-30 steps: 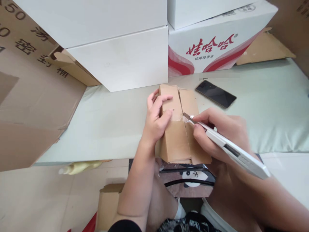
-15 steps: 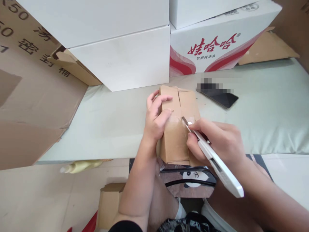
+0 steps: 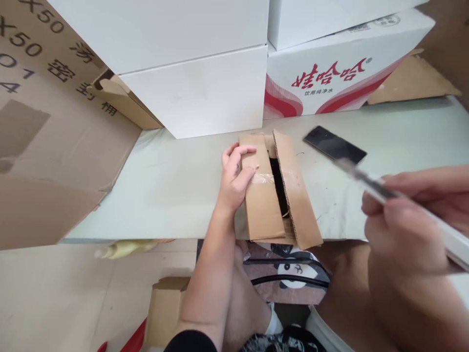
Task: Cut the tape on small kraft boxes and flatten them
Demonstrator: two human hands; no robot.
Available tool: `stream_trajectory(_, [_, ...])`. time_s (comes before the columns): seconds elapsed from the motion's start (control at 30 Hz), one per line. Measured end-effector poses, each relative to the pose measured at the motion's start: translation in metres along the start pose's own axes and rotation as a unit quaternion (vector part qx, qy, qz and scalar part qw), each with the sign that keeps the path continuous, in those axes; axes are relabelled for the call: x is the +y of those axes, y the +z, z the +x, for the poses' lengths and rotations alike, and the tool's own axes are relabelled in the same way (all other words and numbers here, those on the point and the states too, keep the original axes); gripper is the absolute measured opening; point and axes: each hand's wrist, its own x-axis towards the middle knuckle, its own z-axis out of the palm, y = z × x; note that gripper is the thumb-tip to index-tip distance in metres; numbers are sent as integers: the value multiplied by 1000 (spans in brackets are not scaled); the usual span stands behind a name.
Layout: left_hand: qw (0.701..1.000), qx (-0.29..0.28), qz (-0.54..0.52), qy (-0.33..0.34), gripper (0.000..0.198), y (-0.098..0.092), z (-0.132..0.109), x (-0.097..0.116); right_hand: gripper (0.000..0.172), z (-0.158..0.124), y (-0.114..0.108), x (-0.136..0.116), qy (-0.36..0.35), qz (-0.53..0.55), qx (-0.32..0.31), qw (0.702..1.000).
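A small brown cardboard box [image 3: 262, 208] lies at the front edge of the padded surface, its right flap [image 3: 298, 195] lifted. Through the gap a dark interior shows, its contents hard to make out. My left hand [image 3: 236, 176] grips the box's left side, thumb and fingers on its top near a strip of clear tape. Off to the right, my right hand [image 3: 406, 220] is closed around a white utility knife [image 3: 436, 227]. The knife's blade end is blurred by motion and points left, apart from the box and in front of the black phone [image 3: 337, 145].
White cartons [image 3: 198, 98] and a red-and-white carton [image 3: 330, 80] stand along the back. A large printed cardboard box [image 3: 58, 146] borders the left. Below on the floor are a yellowish bottle [image 3: 126, 248] and another brown box [image 3: 164, 303].
My right hand has moved right with the utility knife, away from the box. The box's right flap has come up, opening a gap. My left hand stays on the box.
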Motion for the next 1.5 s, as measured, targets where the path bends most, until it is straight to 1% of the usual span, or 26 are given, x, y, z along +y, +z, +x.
stream_trajectory(0.03, [1000, 3, -4, -3, 36, -3, 1, -3, 21, 6, 2, 11, -3, -18, 51, 999])
stream_trajectory(0.07, [1000, 6, -8, -4, 38, -6, 2, -5, 15, 13, 7, 24, -16, -60, 143, 988])
stream_trajectory(0.1, [1000, 8, -10, -4, 40, -10, 3, -7, 14, 19, 14, 40, -25, -111, 135, 984])
stream_trajectory(0.17, [1000, 6, -8, -1, 44, -18, 4, -10, 19, 30, 29, 76, -18, -184, 34, 982])
stream_trajectory(0.23, [1000, -10, 6, 5, 43, -24, 3, -9, 24, 36, 41, 108, -14, -224, -74, 972])
stream_trajectory(0.3, [998, -45, 32, 17, 37, -26, 0, -2, 38, 36, 48, 128, -10, -238, -142, 961])
stream_trajectory(0.33, [996, -68, 51, 27, 34, -26, -3, 3, 42, 35, 49, 132, -10, -234, -157, 959])
stream_trajectory(0.37, [993, -90, 71, 39, 33, -24, -5, 9, 44, 34, 49, 131, -10, -222, -158, 962])
stream_trajectory(0.43, [985, -116, 109, 65, 29, -21, -9, 19, 37, 32, 47, 119, -17, -171, -130, 976])
stream_trajectory(0.5, [981, -110, 132, 90, 24, -18, -10, 25, 29, 30, 41, 95, -45, -92, -109, 989])
stream_trajectory(0.53, [981, -96, 134, 102, 21, -17, -9, 26, 28, 28, 37, 81, -72, -47, -122, 989])
stream_trajectory(0.57, [982, -75, 130, 112, 20, -17, -8, 25, 31, 26, 34, 67, -111, -5, -157, 981])
stream_trajectory(0.63, [986, -20, 110, 125, 28, -18, -6, 20, 44, 22, 28, 41, -186, 41, -253, 949])
stream_trajectory(0.7, [987, 36, 85, 130, 38, -20, -4, 15, 44, 18, 27, 25, -230, 14, -306, 924])
stream_trajectory(0.73, [987, 60, 75, 129, 41, -21, -4, 14, 38, 17, 27, 22, -240, -6, -306, 921])
stream_trajectory(0.83, [982, 113, 59, 141, 41, -21, -4, 14, 24, 17, 30, 24, -228, -18, -234, 945])
stream_trajectory(0.97, [966, 182, 20, 184, 36, -19, -1, 12, 15, 22, 31, 39, -158, 34, -64, 985])
stream_trajectory(1.03, [961, 208, -48, 177, 32, -20, 1, 8, 10, 23, 31, 46, -139, 60, 12, 988])
stream_trajectory(1.1, [959, 210, -120, 144, 31, -23, 1, 4, 4, 24, 31, 53, -116, 82, 44, 989])
stream_trajectory(1.17, [969, 174, -139, 109, 34, -29, 0, 0, 6, 24, 33, 58, -89, 103, 45, 990])
stream_trajectory(1.2, [978, 135, -130, 92, 38, -32, 0, -1, 7, 24, 34, 61, -75, 109, 40, 990])
stream_trajectory(1.27, [991, 28, -116, 53, 50, -37, -1, -2, 8, 26, 35, 66, -63, 103, 43, 992])
stream_trajectory(1.33, [988, -77, -137, 17, 57, -40, -1, -1, 5, 28, 35, 69, -82, 71, 67, 992])
stream_trajectory(1.37, [982, -111, -150, 7, 59, -40, -1, 0, 5, 29, 34, 69, -101, 54, 79, 990])
stream_trajectory(1.43, [977, -138, -160, 8, 60, -40, -1, 1, 13, 30, 30, 66, -154, 25, 67, 986])
stream_trajectory(1.5, [980, -135, -146, 20, 62, -40, -1, 1, 22, 31, 24, 59, -218, -4, -7, 976])
